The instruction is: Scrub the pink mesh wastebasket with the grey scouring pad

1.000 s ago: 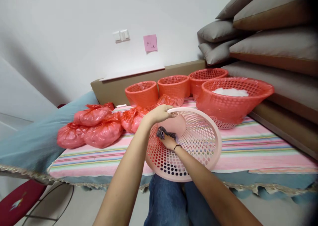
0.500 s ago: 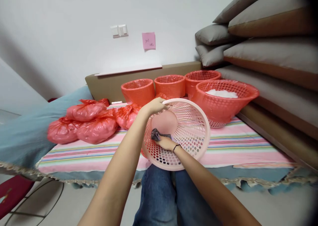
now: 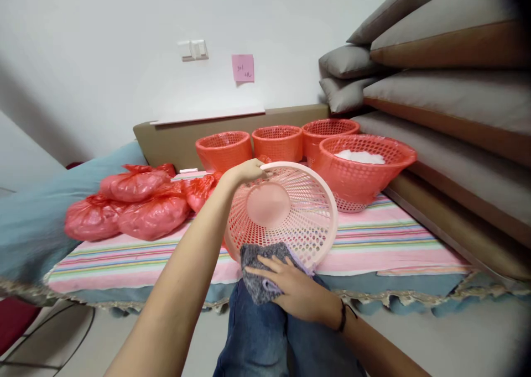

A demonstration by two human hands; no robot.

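- Pink basket is tipped with its mouth toward my camera, near the knees; can't spot anything inside.
- Grey cloth is on its near rim, so I'd call it mid-wipe. No clue how much is done or left.
- My left hand grips the far-left rim; right hand is spread over the cloth, not clenched.
- Beyond: red-lined baskets, one holding white stuff; bunched red bags left.
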